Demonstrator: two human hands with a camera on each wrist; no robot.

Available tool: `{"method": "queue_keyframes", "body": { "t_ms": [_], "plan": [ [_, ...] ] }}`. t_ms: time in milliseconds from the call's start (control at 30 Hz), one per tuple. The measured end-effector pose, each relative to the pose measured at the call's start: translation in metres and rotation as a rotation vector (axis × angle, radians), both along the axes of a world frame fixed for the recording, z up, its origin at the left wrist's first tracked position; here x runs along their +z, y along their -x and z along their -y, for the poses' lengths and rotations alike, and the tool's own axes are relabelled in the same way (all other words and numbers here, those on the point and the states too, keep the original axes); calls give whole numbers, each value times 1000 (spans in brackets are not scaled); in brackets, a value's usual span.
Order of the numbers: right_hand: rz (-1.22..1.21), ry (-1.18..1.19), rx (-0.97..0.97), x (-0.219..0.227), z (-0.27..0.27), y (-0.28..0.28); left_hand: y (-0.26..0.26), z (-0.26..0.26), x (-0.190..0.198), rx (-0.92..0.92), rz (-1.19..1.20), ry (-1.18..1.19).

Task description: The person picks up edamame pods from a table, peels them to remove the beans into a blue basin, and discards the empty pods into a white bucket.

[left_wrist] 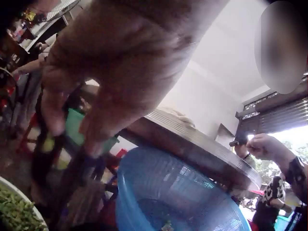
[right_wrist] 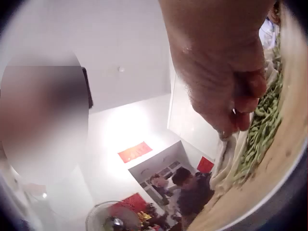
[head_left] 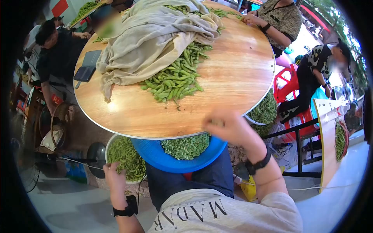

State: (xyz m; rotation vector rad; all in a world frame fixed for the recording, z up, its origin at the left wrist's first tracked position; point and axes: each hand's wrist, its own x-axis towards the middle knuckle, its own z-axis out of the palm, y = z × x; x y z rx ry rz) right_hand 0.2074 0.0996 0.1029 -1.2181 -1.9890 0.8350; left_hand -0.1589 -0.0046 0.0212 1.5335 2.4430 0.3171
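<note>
Hands: the left (head_left: 112,173) dips loose-fingered into the white bowl (head_left: 110,144) of pods (floor-side), the right (head_left: 229,126) is clenched, its contents hidden.

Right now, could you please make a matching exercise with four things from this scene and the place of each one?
Things:
1. beige cloth
2. blue basket
3. left hand
4. right hand

Places:
A. at the table's near edge
B. over the pod heap on the table
C. on the person's lap
D. by the white bowl near the floor

Pairs: 1-B, 2-C, 3-D, 4-A
</note>
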Motion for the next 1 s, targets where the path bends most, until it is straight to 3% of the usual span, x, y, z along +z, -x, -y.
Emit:
{"method": "queue_keyframes", "body": {
  "t_ms": [100, 133, 233, 267, 333, 433, 533, 667, 767, 800, 900, 1000],
  "plan": [
    [95, -185, -174, 6, -66, 9, -12, -7, 13, -18, -26, -73],
    [95, -299, -182, -1, -88, 12, -6, -10, 6, -183, -6, -153],
    [372, -225, -117, -20, -133, 21, -41, -28, 41, -40, 777, 32],
    [349, -258, -100, -26, -137, 19, -48, -28, 40, -93, 860, -88],
    [304, -329, -60, -29, -142, 17, -56, -31, 52, -98, 1032, -84],
    [-26, 7, -85, -10, -119, 13, -82, -42, 73, -142, 1166, -132],
    [-82, 425, -91, 30, -84, 20, -112, -65, 77, -282, 1171, -299],
    [-23, -151, 336, 19, -55, 25, -144, -90, 94, -340, 1170, -297],
    [199, -163, 434, 34, -29, 30, -138, -96, 87, -503, 1271, 138],
    [200, -191, 468, 33, -24, 30, -137, -93, 83, -506, 1309, 159],
    [-70, -318, 326, 15, -14, 34, -134, -82, 81, -450, 1404, 107],
    [-387, 345, 35, 11, 1, 31, -139, -66, 78, -324, 1385, -68]
  ]
}}
